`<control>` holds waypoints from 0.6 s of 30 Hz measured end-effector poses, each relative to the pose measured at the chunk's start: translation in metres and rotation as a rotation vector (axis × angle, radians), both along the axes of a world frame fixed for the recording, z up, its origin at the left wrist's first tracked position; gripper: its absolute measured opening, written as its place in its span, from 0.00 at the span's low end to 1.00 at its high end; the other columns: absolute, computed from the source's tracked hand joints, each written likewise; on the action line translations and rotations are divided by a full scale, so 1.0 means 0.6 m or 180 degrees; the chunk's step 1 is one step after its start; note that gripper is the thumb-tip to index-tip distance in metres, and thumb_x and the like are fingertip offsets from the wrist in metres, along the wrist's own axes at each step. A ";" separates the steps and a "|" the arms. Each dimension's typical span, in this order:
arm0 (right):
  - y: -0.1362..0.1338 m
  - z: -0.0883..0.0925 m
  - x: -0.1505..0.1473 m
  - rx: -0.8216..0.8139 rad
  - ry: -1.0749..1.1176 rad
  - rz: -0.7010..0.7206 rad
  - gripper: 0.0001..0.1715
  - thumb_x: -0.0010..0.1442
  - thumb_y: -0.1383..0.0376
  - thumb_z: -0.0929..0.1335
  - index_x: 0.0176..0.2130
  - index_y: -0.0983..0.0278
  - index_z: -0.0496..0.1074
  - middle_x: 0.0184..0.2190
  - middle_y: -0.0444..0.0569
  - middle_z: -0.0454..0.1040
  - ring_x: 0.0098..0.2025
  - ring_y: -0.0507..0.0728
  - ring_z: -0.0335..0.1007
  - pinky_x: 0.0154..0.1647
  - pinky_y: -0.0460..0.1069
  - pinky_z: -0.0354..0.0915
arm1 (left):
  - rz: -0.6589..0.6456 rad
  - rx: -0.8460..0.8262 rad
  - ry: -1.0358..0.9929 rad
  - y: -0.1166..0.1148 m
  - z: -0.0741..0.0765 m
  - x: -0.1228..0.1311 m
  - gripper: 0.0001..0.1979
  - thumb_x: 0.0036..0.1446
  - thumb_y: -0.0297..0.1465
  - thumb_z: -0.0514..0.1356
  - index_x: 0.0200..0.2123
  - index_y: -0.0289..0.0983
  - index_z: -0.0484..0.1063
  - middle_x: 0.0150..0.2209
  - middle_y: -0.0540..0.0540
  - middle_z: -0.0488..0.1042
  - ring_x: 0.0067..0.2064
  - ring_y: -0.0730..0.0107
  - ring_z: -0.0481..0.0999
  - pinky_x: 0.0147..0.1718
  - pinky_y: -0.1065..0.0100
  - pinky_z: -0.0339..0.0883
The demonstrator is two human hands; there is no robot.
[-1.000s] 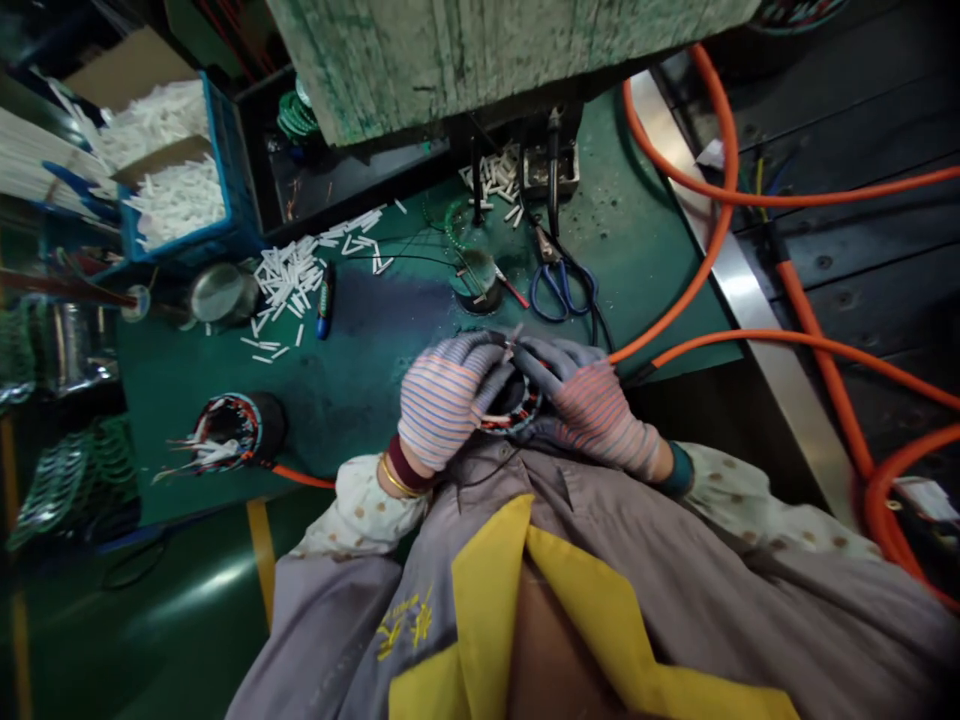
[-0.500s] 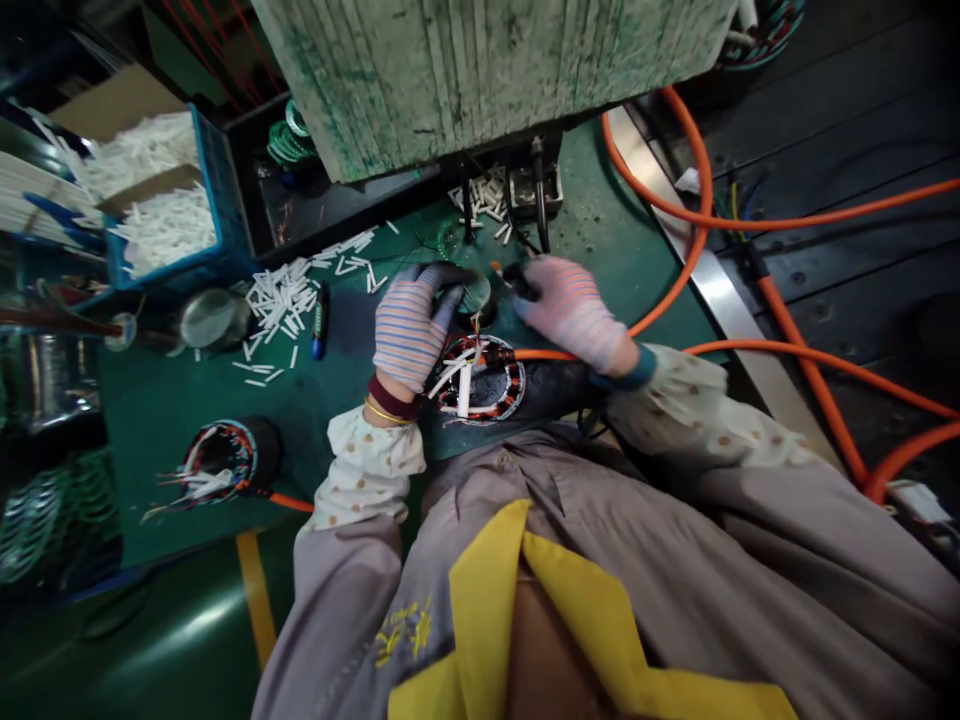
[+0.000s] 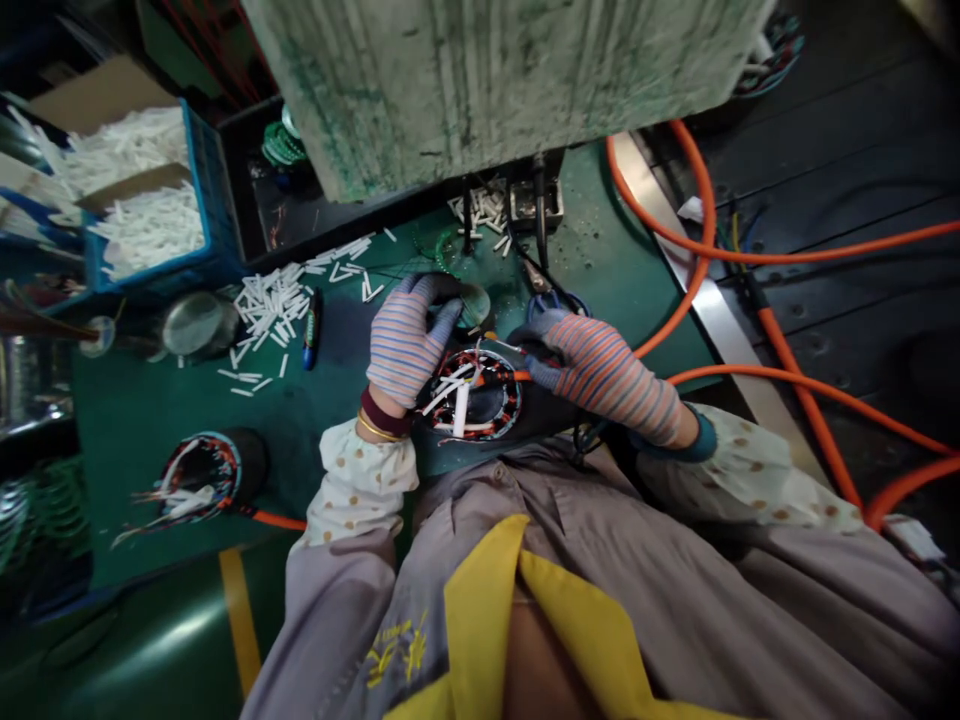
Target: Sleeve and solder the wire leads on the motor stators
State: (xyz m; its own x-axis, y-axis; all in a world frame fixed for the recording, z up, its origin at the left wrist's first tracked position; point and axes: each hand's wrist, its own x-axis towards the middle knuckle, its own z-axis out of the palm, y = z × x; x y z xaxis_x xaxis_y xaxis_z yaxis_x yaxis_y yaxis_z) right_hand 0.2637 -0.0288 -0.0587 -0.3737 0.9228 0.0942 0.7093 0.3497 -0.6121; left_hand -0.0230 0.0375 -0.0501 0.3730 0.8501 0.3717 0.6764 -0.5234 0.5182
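Observation:
A wound ring-shaped coil part [image 3: 510, 412] with white sleeves and loose wires lies on the green table in front of my body. My left hand [image 3: 415, 328], in a striped glove with dark fingertips, is at its upper left, fingers closed beside a round tin [image 3: 475, 304]; what they hold is too small to name. My right hand [image 3: 577, 362], gloved too, is closed around a thin tool [image 3: 504, 343] whose tip points left over the coil part's upper edge. An orange cable runs from the coil part under my right hand.
White sleeves [image 3: 271, 305] and a blue marker [image 3: 310, 330] lie to the left. Beyond are a blue bin [image 3: 217, 215] and a glass jar [image 3: 196, 325]. Another coil part [image 3: 251, 465] sits lower left. A large pale block [image 3: 502, 90] overhangs the back; orange cables [image 3: 701, 200] loop at right.
My right hand has moved down towards the coil part, and a thin tool now shows in it. Blue-handled pliers are now visible behind that hand. The left hand has hardly moved.

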 end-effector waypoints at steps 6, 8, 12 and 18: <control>0.004 0.006 0.019 0.0149 0.0155 -0.0298 0.27 0.81 0.57 0.71 0.69 0.62 0.89 0.64 0.62 0.92 0.65 0.74 0.90 0.72 0.68 0.83 | 0.0175 0.0123 0.0042 -0.040 0.050 -0.038 0.17 0.87 0.42 0.65 0.67 0.44 0.88 0.72 0.39 0.86 0.70 0.45 0.88 0.72 0.52 0.84; -0.006 0.008 0.035 0.0178 0.0326 -0.0387 0.23 0.81 0.54 0.72 0.64 0.58 0.91 0.62 0.60 0.93 0.65 0.74 0.90 0.72 0.68 0.83 | 0.0163 -0.0147 0.0122 -0.078 0.075 -0.051 0.20 0.90 0.44 0.62 0.69 0.44 0.89 0.66 0.40 0.89 0.66 0.47 0.90 0.70 0.55 0.85; 0.008 -0.014 0.056 -0.0975 0.1699 -0.0486 0.30 0.79 0.34 0.74 0.53 0.54 0.89 0.44 0.50 0.91 0.45 0.64 0.87 0.50 0.57 0.85 | -0.0459 -0.0763 0.0055 -0.130 0.086 -0.027 0.24 0.90 0.50 0.62 0.69 0.44 0.91 0.59 0.41 0.91 0.61 0.49 0.91 0.65 0.57 0.85; 0.177 -0.045 0.050 -0.0293 0.1662 -0.1001 0.53 0.87 0.29 0.43 0.65 0.51 0.79 0.61 0.53 0.89 0.46 0.56 0.82 0.36 0.50 0.74 | -0.0501 -0.1186 -0.1013 -0.100 0.044 0.007 0.18 0.84 0.49 0.71 0.61 0.42 0.89 0.53 0.43 0.92 0.55 0.51 0.93 0.62 0.57 0.86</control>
State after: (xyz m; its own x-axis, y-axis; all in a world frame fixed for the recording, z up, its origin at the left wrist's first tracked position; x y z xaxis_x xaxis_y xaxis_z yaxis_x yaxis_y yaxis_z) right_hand 0.2938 0.0773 -0.0856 -0.0083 0.9943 0.1060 0.3684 0.1016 -0.9241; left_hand -0.0186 -0.0222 -0.0239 0.4249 0.8891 0.1702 0.3825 -0.3468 0.8564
